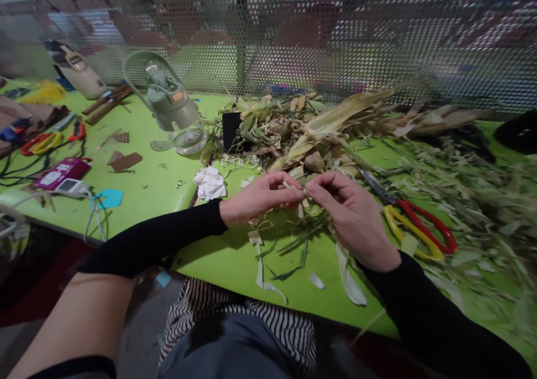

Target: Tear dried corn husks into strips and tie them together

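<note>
Landmark for all entries: the corn husk pile (331, 122), a dry heap with long leaves, on the green worktop (163, 214).

Husk strip (301, 210): one, narrow and pale, just in front of the husk pile, held between both hands.

Left hand (268, 197): in front of the husk pile, fingers pinched together on the husk strip.

Right hand (356, 214): in front of the husk pile, thumb and forefinger closed to a pinch on the same strip, their tips near those of the left.

Scissors (392, 200): one pair, red and yellow handles, right front of the husk pile, blade tips towards it.

Loose shreds (461, 188): green, scattered to the right of the husk pile.

Black object (231, 132): against the husk pile's left end, partly covered by it.

Crumpled white paper (210, 183): left front of the husk pile.

Bottle (172, 110): pale green lid and loop handle, clear base, left of the husk pile.

Perforated screen (293, 32): upright, behind the husk pile.
</note>
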Demonstrator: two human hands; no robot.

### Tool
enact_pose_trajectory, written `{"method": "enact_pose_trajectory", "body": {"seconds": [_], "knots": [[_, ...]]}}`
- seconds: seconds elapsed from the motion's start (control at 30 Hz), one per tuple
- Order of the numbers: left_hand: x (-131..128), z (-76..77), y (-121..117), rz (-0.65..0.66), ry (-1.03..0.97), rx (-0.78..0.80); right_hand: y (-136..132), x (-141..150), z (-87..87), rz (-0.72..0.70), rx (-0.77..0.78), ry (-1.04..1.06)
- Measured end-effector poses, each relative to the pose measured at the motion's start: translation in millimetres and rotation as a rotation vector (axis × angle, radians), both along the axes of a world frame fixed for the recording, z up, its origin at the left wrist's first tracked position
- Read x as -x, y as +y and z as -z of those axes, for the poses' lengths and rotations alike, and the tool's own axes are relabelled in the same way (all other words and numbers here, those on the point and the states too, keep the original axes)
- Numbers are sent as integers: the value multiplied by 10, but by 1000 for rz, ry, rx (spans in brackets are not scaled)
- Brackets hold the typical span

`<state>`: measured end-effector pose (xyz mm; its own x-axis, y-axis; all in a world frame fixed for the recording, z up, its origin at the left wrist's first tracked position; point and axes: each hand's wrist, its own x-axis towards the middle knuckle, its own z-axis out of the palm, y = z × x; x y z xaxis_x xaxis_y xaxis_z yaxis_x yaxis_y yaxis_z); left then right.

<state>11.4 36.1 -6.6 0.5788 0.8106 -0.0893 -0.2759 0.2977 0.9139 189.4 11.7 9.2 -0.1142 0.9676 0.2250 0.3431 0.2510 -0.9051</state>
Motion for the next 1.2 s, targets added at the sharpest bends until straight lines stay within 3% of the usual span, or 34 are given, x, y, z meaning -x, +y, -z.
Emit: {"method": "enact_pose_trajectory", "body": {"seconds": [0.13, 0.3, 0.47, 0.57, 0.7, 0.97, 1.2], "knots": [[20, -66, 19, 39, 37, 94, 9, -2, 7, -20, -54, -58], [66, -123, 53, 88, 158, 94, 54, -20, 25, -32, -55, -41], [71, -147, 116, -175, 112, 160, 130, -69, 73, 74, 56, 37], [70, -187, 135, -302, 39, 172, 134, -59, 73, 13, 95, -64], [50, -218, 120, -371, -11, 209, 100, -3, 73, -68, 86, -168], [-35, -120, 65, -305, -24, 253, 54, 63, 105, 8, -28, -132], [74, -156, 113, -136, 64, 160, 57, 22, 55, 48, -39, -152]]}}
